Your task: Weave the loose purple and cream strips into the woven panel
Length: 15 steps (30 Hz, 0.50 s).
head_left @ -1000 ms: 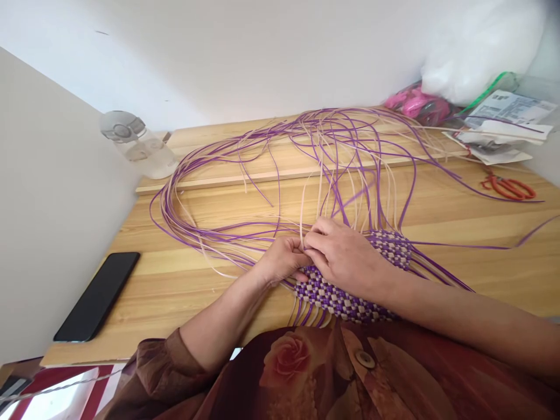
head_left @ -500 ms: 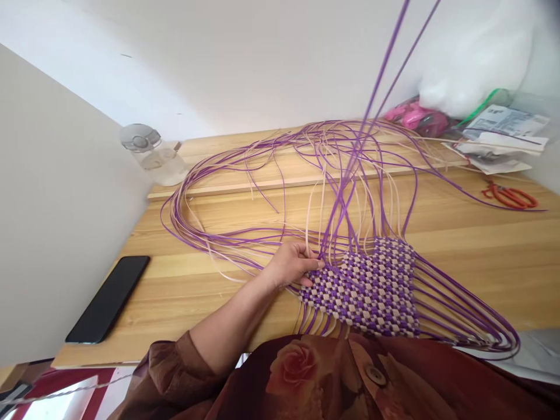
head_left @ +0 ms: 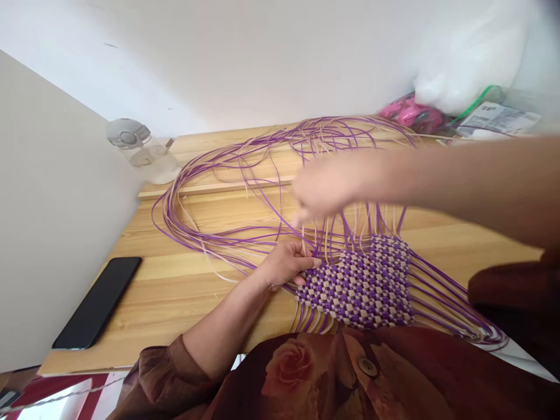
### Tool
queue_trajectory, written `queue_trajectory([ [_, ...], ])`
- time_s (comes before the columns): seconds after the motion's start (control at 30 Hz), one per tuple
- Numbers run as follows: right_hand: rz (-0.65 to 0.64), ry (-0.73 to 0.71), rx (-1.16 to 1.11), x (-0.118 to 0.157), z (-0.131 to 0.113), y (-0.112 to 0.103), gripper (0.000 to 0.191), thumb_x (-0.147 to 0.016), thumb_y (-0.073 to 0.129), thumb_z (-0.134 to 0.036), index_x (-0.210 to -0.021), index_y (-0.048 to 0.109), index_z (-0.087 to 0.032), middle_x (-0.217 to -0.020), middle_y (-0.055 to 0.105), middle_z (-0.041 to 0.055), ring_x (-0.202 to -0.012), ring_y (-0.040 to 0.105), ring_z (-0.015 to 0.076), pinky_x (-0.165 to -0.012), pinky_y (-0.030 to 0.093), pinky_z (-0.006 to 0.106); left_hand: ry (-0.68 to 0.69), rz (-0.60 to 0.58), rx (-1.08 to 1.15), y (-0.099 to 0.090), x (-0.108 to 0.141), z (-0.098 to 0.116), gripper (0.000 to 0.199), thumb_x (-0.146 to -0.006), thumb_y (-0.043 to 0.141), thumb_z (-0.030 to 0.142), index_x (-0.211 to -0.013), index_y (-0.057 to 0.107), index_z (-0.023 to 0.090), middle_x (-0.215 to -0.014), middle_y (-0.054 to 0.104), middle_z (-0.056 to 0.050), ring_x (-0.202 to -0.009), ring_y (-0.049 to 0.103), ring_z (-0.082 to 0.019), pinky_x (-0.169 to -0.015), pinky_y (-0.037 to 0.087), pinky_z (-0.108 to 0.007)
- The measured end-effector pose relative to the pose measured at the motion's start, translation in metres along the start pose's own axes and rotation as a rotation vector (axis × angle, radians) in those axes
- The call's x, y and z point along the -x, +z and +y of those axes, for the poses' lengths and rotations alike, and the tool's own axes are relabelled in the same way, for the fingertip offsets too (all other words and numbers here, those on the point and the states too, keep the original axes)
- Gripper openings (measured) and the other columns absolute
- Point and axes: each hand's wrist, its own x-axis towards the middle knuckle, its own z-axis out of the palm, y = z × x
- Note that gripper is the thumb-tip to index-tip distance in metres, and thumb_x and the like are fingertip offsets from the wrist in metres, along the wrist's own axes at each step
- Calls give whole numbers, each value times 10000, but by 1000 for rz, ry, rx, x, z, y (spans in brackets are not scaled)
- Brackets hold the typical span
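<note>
A woven piece (head_left: 363, 280) in purple and beige cord lies at the table's front edge. My left hand (head_left: 291, 263) pinches its upper left corner between thumb and fingers. Above that corner is my right hand (head_left: 324, 186), blurred by motion, its fingers pointing down and left near a purple cord; whether they hold it is unclear. Long loose cords (head_left: 210, 160) run from the weave in a big loop over the back and left of the table. More purple cords (head_left: 441, 291) fan out from its right side.
A dark phone (head_left: 98, 303) lies at the table's left. At the back left a clear bottle (head_left: 151, 160) with a grey lid leans by the wall. Pink items in a bag (head_left: 411, 112), a white bag (head_left: 470, 70) and papers (head_left: 499, 119) sit at the back right. A wooden strip (head_left: 214, 188) crosses the table.
My right hand and forearm have come into view from the right, over the cords. The two purple cords stretched upward no longer rise there. My left hand keeps its pinch. The view has shifted slightly.
</note>
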Motion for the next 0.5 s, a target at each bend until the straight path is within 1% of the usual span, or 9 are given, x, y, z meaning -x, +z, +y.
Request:
queue_trajectory([
  [0.03, -138, -22, 18, 4, -3, 3, 304, -833, 704, -295, -576, 629, -153, -497, 535, -12, -529, 514, 106, -603, 441, 276, 5, -17, 20, -1, 0, -1, 366, -653, 812, 375, -677, 530, 143, -536, 468, 84, -375, 433, -11, -351, 392, -119],
  [0.07, -278, -54, 32, 10, -6, 6, 314, -798, 720, -235, -515, 608, -160, -440, 493, -21, -479, 467, 94, -562, 392, 270, 8, -38, 38, -1, -1, -1, 362, -648, 818, 376, -682, 550, 135, -553, 472, 79, -399, 435, -8, -372, 418, -120],
  [0.1, -388, -92, 39, 16, -9, 10, 280, -772, 717, -179, -511, 618, -165, -440, 499, -23, -466, 447, 89, -542, 354, 268, 12, -51, 53, -1, -1, -2, 352, -642, 824, 371, -699, 576, 128, -572, 484, 71, -423, 442, -9, -389, 440, -123],
  [0.13, -451, -133, 39, 22, -12, 14, 216, -754, 699, -133, -548, 646, -167, -482, 539, -21, -479, 451, 89, -538, 332, 267, 17, -53, 64, -1, -1, -2, 340, -636, 831, 361, -732, 607, 123, -598, 504, 63, -449, 455, -13, -403, 457, -127],
  [0.17, -469, -172, 28, 27, -14, 19, 160, -743, 677, -102, -598, 672, -168, -544, 585, -14, -508, 467, 92, -542, 325, 265, 25, -43, 72, -1, 0, -2, 335, -629, 838, 345, -776, 634, 123, -630, 531, 53, -476, 475, -20, -413, 471, -132],
  [0.23, -428, -225, -3, 32, -16, 30, 144, -744, 637, -78, -629, 679, -154, -631, 628, 6, -560, 483, 98, -556, 326, 261, 39, 11, 84, 0, 1, -2, 361, -608, 852, 308, -866, 670, 132, -717, 598, 28, -536, 525, -43, -425, 496, -148],
  [0.3, -446, -264, -21, 31, -15, 41, 170, -752, 619, -79, -594, 646, -136, -645, 622, 20, -558, 458, 97, -548, 318, 260, 44, 70, 106, 2, 3, -1, 390, -587, 864, 277, -902, 681, 135, -812, 654, -5, -605, 581, -75, -436, 518, -163],
  [0.37, -456, -303, -62, 27, -10, 51, 167, -762, 611, -90, -602, 633, -134, -638, 603, 16, -543, 430, 95, -539, 309, 259, 35, 102, 131, 4, 5, 0, 390, -574, 872, 260, -889, 687, 123, -868, 684, -37, -656, 618, -104, -445, 529, -171],
  [0.5, -417, -415, -200, 21, 1, 56, 197, -808, 540, -83, -644, 617, -161, -637, 562, -8, -602, 459, 108, -595, 351, 246, -6, 112, 186, 3, 5, 1, 451, -549, 891, 250, -934, 699, 116, -967, 708, -76, -692, 644, -123, -485, 555, -192],
])
